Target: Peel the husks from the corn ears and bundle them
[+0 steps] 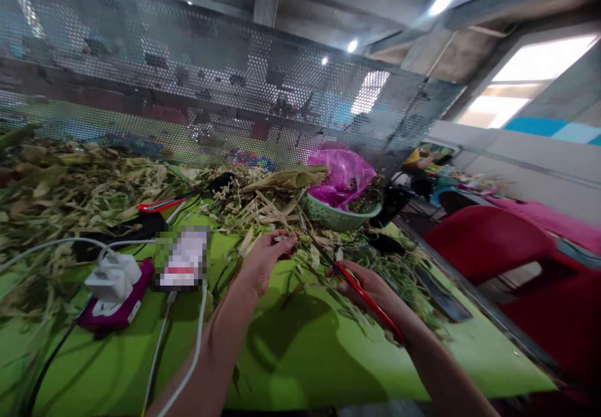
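While hands point(265, 259) point(372, 287) grip stem point(283, 237), scissors point(375, 307), basket point(329, 218) holds bag point(346, 176).

Perforated metal screen point(211, 72); smooth matt green tabletop point(300, 354); woven plastic basket point(335, 216).

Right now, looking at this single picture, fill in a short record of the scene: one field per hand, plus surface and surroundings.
Left hand: pinches a dry plant strip
Right hand: grips a red-handled tool
Surface: green table, strewn with dry leaves
Nearby: green basket holding a pink bag; phone; white charger
Behind: perforated metal screen
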{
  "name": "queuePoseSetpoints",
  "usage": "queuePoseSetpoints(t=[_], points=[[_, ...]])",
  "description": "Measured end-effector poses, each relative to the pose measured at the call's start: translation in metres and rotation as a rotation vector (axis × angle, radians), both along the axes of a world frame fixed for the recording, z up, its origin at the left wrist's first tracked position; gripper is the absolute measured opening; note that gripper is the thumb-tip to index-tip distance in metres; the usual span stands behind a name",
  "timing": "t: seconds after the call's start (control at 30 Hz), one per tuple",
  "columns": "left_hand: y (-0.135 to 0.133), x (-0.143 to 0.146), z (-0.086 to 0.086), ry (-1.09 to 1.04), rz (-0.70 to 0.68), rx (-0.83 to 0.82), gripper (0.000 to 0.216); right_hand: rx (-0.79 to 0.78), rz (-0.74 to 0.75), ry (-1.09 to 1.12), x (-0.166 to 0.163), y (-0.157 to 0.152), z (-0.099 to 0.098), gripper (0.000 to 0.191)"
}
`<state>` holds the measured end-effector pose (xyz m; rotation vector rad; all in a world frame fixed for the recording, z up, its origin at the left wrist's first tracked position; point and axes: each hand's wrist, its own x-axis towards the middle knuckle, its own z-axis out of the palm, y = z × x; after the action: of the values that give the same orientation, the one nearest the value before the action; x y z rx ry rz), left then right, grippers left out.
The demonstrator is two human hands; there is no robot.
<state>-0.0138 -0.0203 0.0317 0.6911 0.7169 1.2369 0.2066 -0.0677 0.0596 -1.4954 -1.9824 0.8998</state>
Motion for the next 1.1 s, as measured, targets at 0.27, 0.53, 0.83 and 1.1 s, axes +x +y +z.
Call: queuePoseSetpoints(t=[0.27, 0.53, 0.83, 1.1], points=[[0.001, 0.001, -0.002, -0.005, 0.0, -0.02, 0.032, -0.057, 0.009, -0.002, 0.002, -0.002, -0.002, 0.047], [0.002, 0.0, -0.006, 0.004, -0.013, -0.016, 0.034, -0.066, -0.023, 0.007, 0.001, -0.004, -0.002, 0.048], [0.003, 0.0, -0.007, 0.001, 0.001, -0.013, 0.032, -0.11, -0.047, 0.024, 0.001, -0.002, -0.007, 0.04], [0.005, 0.0, -0.012, -0.039, 0.013, 0.021, 0.025, -0.091, -0.135, 0.045, -0.001, -0.005, -0.009, 0.045]])
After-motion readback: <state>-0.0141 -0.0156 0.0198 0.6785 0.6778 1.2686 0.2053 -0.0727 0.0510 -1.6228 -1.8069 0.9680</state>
